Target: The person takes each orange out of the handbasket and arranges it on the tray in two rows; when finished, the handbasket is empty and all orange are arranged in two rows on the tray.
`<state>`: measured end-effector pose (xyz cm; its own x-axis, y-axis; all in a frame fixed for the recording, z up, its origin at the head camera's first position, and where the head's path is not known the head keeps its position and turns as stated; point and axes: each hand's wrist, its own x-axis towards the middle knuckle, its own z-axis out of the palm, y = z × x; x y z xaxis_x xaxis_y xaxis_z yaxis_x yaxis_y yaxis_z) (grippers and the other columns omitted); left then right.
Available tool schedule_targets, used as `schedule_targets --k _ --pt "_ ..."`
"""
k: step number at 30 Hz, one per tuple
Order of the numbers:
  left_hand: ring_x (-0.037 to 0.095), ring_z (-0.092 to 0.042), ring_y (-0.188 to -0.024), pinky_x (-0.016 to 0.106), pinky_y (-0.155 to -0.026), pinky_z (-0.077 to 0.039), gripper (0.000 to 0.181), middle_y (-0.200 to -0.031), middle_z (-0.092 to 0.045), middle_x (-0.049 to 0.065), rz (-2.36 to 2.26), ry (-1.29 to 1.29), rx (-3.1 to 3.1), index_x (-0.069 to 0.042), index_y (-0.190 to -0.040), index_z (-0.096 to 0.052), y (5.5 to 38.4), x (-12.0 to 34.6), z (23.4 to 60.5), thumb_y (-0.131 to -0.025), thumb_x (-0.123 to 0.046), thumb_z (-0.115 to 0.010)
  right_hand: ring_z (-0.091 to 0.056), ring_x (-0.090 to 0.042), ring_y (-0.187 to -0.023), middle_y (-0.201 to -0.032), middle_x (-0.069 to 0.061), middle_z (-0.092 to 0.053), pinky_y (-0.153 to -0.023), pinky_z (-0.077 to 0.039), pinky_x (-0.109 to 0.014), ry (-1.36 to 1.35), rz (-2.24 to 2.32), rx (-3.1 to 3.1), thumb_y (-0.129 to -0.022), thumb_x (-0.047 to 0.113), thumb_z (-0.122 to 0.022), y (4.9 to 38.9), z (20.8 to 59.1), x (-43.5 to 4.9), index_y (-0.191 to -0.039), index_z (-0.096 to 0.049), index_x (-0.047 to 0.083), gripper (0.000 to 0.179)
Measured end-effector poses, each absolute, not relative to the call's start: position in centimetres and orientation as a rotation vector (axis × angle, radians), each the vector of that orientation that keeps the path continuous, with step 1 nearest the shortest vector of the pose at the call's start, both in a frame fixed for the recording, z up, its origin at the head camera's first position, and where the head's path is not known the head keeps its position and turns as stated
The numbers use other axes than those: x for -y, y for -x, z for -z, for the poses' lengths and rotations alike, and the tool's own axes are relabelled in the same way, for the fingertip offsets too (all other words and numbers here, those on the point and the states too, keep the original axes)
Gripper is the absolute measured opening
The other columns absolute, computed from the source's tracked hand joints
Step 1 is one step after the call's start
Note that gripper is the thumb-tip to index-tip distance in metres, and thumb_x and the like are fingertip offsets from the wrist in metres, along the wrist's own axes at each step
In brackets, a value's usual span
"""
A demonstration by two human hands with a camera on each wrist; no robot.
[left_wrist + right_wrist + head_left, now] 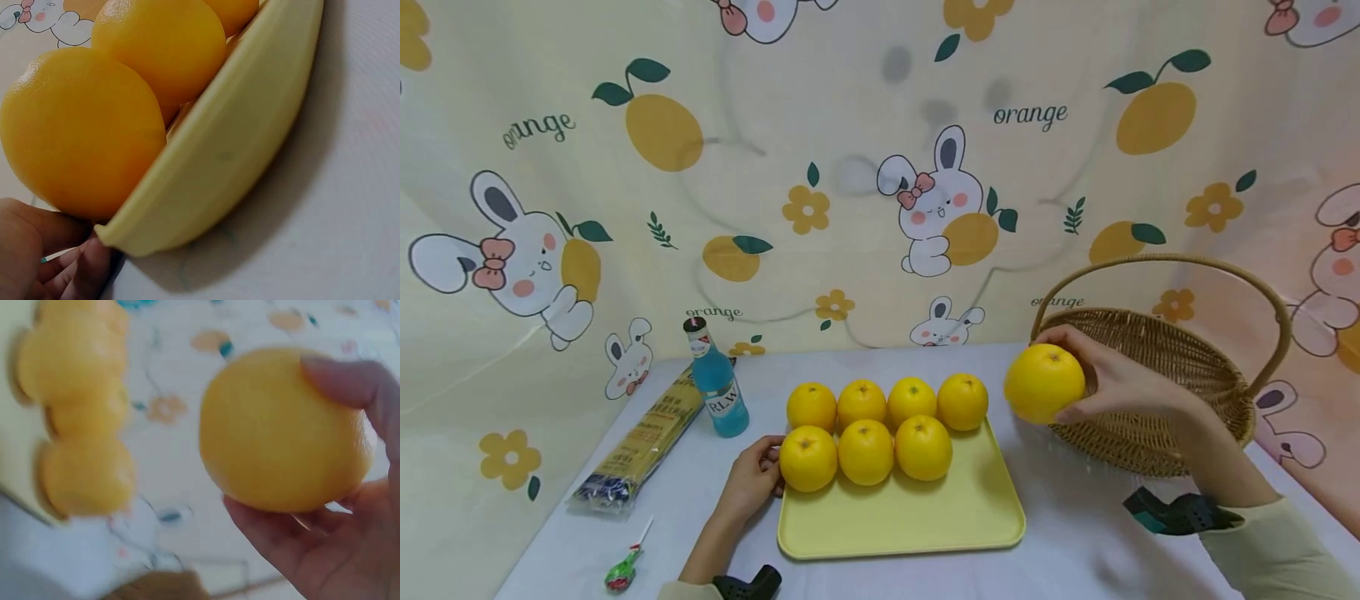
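Note:
My right hand [1120, 379] holds an orange [1043, 383] in the air, between the tray's right side and the wicker basket [1150, 442]. In the right wrist view, thumb and fingers curve around this orange [281, 431]. On the table lies a yellow tray [902, 525] with several oranges [866, 451] in two rows, four behind and three in front. My left hand [751, 479] is at the tray's left edge, beside the front-left orange [808, 458]. In the left wrist view, the left thumb and fingers [75, 269] pinch the rim near a corner.
A blue bottle [721, 387] stands at the back left, next to a long plastic-wrapped yellow package [640, 442]. Nearer the front left lies a green-wrapped lollipop [622, 572]. The basket's tall arched handle [1172, 258] rises at the right. A printed cloth [850, 100] hangs behind the table.

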<state>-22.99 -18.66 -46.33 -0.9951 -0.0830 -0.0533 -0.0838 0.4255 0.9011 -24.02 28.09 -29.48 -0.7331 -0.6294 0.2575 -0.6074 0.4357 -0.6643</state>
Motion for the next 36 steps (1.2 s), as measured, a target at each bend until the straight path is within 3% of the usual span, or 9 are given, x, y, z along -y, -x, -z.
schedule_targets --k 8,18,23,36 --pt "0.018 -0.051 -0.062 0.026 -0.054 -0.051 0.036 -0.085 -0.053 0.01 -1.694 0.12 -2.653 0.001 -0.122 -0.054 22.9 18.7 46.3 -0.086 0.006 -0.053 -0.052 -0.012 -0.102 -0.119 -0.001 -0.051 -0.086 -0.048 -0.025 1.058 1.247 -2.768 -0.063 0.02 -0.086 23.2 34.3 -24.1 -0.127 -0.04 0.013 0.079" --pt "0.018 -0.052 -0.063 0.026 -0.054 -0.052 0.036 -0.086 -0.053 0.011 -1.674 0.144 -2.667 0.001 -0.122 -0.054 22.8 18.6 46.0 -0.086 0.006 -0.052 -0.053 -0.015 -0.104 -0.119 -0.002 -0.054 -0.089 -0.048 -0.035 1.001 1.179 -2.958 -0.058 0.025 -0.088 23.3 39.8 -22.8 -0.124 -0.046 0.005 0.081" --pt "0.018 -0.052 -0.062 0.026 -0.053 -0.052 0.036 -0.085 -0.054 0.011 -1.679 0.134 -2.667 0.001 -0.121 -0.054 22.8 18.6 46.1 -0.085 0.006 -0.052 -0.051 -0.017 -0.104 -0.116 -0.002 -0.052 -0.089 -0.049 -0.038 0.929 1.21 -2.982 -0.056 0.03 -0.088 23.1 41.2 -22.4 -0.123 -0.048 0.007 0.081" --pt "0.018 -0.052 -0.063 0.026 -0.054 -0.052 0.037 -0.086 -0.053 0.011 -1.673 0.132 -2.67 0.001 -0.122 -0.053 22.8 18.6 46.1 -0.086 0.007 -0.052 -0.052 -0.023 -0.107 -0.116 -0.005 -0.051 -0.087 -0.05 -0.042 0.912 1.184 -3.022 -0.054 0.023 -0.089 23.3 42.2 -21.8 -0.123 -0.048 0.004 0.083"
